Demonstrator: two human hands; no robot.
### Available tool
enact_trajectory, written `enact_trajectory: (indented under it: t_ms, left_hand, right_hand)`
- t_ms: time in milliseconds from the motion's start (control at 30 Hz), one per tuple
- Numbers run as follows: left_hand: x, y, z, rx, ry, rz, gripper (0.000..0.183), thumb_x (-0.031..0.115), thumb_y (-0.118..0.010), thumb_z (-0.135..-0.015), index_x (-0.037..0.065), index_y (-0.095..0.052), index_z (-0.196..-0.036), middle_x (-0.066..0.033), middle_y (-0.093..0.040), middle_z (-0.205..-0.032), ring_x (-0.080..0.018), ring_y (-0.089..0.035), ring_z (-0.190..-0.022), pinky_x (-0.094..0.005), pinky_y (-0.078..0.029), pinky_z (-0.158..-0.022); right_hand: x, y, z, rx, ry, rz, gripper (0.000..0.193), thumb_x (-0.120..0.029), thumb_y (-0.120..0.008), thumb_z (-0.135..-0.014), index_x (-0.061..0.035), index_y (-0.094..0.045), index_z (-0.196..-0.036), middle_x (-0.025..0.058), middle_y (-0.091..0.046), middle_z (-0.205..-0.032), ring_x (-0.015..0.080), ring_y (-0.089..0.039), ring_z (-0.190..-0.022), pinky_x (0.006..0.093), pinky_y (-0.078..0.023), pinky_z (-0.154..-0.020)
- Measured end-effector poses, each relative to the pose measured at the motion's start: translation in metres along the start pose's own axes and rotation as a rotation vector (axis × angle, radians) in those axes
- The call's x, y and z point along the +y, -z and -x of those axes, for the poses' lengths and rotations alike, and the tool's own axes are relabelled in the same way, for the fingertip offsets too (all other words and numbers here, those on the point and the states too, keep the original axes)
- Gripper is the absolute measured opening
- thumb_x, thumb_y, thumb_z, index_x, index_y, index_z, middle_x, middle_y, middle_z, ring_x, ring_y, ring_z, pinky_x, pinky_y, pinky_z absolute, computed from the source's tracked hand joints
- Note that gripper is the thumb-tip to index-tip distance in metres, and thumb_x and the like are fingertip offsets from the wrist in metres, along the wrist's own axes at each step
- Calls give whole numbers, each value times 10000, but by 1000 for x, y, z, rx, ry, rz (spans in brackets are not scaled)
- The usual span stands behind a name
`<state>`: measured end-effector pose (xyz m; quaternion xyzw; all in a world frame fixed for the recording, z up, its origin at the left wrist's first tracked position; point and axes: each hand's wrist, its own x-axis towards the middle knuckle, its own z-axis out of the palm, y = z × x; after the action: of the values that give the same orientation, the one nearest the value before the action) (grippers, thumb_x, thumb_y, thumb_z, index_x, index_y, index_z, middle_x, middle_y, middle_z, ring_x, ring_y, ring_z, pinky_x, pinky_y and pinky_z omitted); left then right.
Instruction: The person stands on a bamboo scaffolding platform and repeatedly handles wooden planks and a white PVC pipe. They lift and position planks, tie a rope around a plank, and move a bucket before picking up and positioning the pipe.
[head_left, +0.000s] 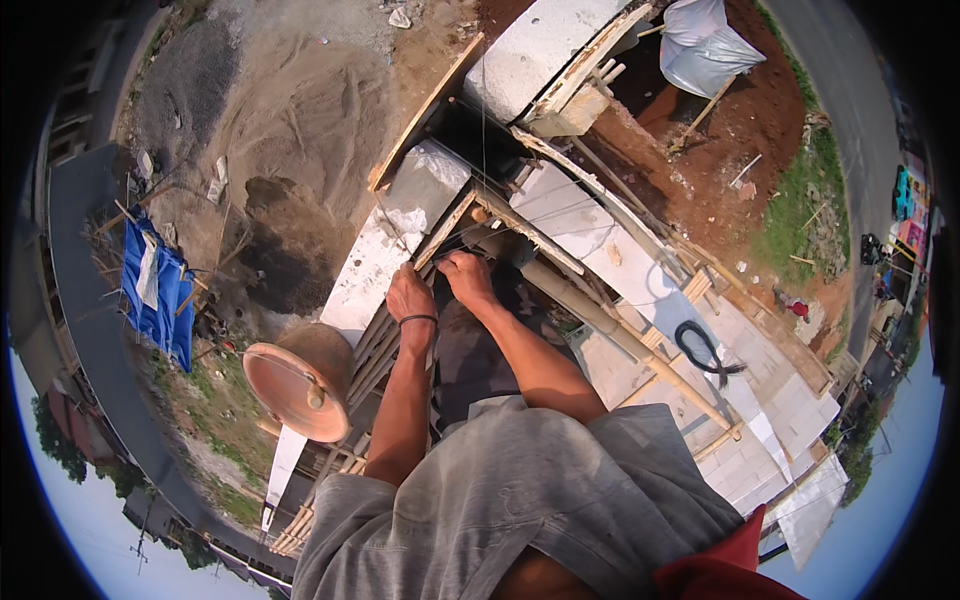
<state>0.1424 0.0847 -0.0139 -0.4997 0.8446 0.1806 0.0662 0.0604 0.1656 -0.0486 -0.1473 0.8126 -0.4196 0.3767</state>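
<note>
My left hand [410,297] is closed, its fingertips pinched beside the end of a wooden board [444,228]. Close to its right, my right hand [467,279] is also closed, thumb and fingers pressed together. Thin dark strands, like wire, run near the fingertips, but what each hand grips is too small to make out. Both hands are at an inner corner between a pale block wall [362,272] and a wood-edged opening. A dark band circles my left wrist. To the right, a coil of black wire [697,350] lies on pale blocks.
A dusty orange bucket-shaped vessel [283,385] stands tilted at the left by the wall. Bamboo poles [575,297] cross below on the right. A wooden board [425,112] edges the wall ahead. Far below are a sand heap [310,130], a blue tarp [165,300] and a road [850,110].
</note>
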Motion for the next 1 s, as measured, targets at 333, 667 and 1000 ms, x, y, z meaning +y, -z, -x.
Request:
enact_trajectory:
  t_ms: [333,667,1000]
  left_hand:
    - [-2,23,-12,-95,-96,-45,120,129,-538,-879,38,-599,-829,-210,-641,-808,-416,-629,-735,-499,-482,-642]
    - [-16,-2,1,-564,905,1515,127,195,-463,-976,127,-553,-917,-10,-574,-696,-158,-612,-586,-254,-452,-489]
    - [1,-65,3,-115,971,1281,137,188,-487,-950,81,-555,-1003,-60,-620,-846,-180,-609,-678,-275,-476,-535]
  right_hand:
    - [-1,-8,7,113,-19,150,221,-267,-610,-848,-56,-658,-802,208,-656,-777,436,-630,-767,519,-501,-663]
    - [68,-82,1,41,-135,-513,127,-112,-579,-867,-23,-662,-831,19,-647,-675,182,-601,-590,324,-470,-557]
    - [54,-102,42,-405,-534,-1329,120,-122,-581,-860,-33,-656,-831,50,-631,-668,198,-591,-589,341,-450,-530]
